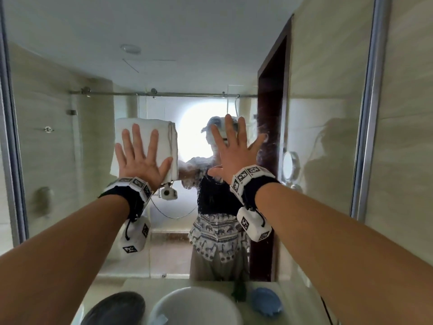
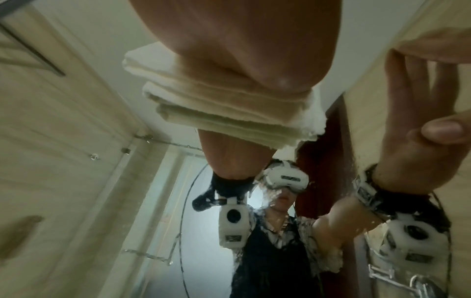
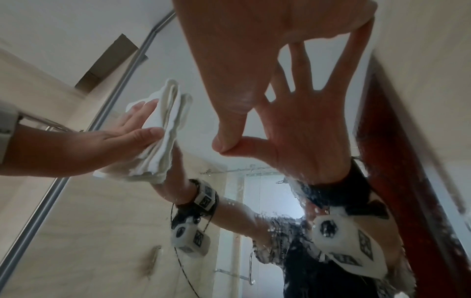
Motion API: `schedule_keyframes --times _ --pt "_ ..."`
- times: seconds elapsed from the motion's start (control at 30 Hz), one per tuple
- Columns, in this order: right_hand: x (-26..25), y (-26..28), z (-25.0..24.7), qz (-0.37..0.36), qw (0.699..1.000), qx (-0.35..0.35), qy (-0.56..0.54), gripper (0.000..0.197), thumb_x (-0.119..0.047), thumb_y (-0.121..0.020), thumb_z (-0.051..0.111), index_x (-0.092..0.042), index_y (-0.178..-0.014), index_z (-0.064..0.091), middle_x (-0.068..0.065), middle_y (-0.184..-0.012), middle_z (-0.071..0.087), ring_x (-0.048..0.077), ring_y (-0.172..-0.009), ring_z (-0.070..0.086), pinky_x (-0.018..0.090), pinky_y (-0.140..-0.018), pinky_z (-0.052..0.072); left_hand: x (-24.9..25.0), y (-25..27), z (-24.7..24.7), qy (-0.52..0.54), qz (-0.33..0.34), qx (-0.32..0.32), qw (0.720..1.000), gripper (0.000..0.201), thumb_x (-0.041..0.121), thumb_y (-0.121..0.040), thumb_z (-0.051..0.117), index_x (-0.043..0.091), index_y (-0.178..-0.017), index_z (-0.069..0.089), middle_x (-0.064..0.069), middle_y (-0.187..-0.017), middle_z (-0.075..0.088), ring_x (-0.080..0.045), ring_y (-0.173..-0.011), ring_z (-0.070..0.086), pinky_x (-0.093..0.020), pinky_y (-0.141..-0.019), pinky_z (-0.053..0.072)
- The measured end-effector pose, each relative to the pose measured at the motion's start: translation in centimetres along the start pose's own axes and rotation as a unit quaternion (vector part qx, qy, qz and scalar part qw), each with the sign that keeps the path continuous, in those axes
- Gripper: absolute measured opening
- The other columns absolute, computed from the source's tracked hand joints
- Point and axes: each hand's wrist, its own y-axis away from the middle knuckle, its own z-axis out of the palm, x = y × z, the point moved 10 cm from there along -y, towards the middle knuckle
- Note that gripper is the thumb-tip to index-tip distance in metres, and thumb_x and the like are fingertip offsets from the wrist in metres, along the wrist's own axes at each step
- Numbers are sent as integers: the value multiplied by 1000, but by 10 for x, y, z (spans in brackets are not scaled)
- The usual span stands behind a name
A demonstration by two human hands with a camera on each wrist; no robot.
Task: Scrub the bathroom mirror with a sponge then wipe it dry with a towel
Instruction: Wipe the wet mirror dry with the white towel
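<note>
Folded white towel (image 1: pixel 145 146) pinned flat against bathroom mirror (image 1: pixel 70 160) under left hand (image 1: pixel 138 160), 4 fingers and thumb spread, long axis near vertical; soap smear to its right, beneath bare, splayed right hand (image 1: pixel 234 151); sideways wipe rightward judged next.

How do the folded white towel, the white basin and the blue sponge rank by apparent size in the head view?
1. White basin, though cut off by the frame's bottom edge.
2. Folded white towel, partly covered by the left hand.
3. Blue sponge.
</note>
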Motion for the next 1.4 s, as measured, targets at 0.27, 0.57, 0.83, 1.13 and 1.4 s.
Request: schedule_keyframes --times 0.27,0.57,0.83,1.13,1.4 --pt "1 0 1 -5 1000 5 -3 128 -88 -63 51 -31 -150 -23 8 -155 -34 39 -143 -25 81 -100 0 10 1 2 42 18 29 999 77 68 -92 -2 26 -148 -32 -18 -155 -35 -40 -144 -29 -61 -118 -5" --pt "2 1 0 -7 1000 14 1 124 -86 -66 52 -34 -148 -25 5 -155 -35 36 -143 -27 80 -101 6 57 3 7 53 109 70 990 78 69 -95 7 27 -154 -21 -18 -158 -29 -43 -145 -24 -66 -114 -9" --pt "1 8 -9 -13 999 -20 -36 117 -79 -70 57 -39 -150 -18 -3 -156 -33 28 -143 -31 76 -106 0 80 1 7 47 138 92 985 79 73 -93 11 32 -154 -19 -15 -160 -27 -40 -146 -22 -65 -114 -11" --pt "50 59 -34 -50 990 60 -119 61 -28 -90 53 -22 -147 33 2 -157 24 25 -144 19 47 -118 19 131 15 -7 23 224 90 970 74 64 -95 6 28 -154 -20 -14 -158 -30 -43 -145 -24 -66 -115 -8" --pt "22 57 -56 -147 968 145 -140 53 -14 -89 55 -8 -141 45 12 -144 44 29 -130 40 42 -111 33 164 16 -43 218 301 36 928 73 28 -88 32 12 -157 16 -11 -163 16 -34 -151 8 -51 -122 5"
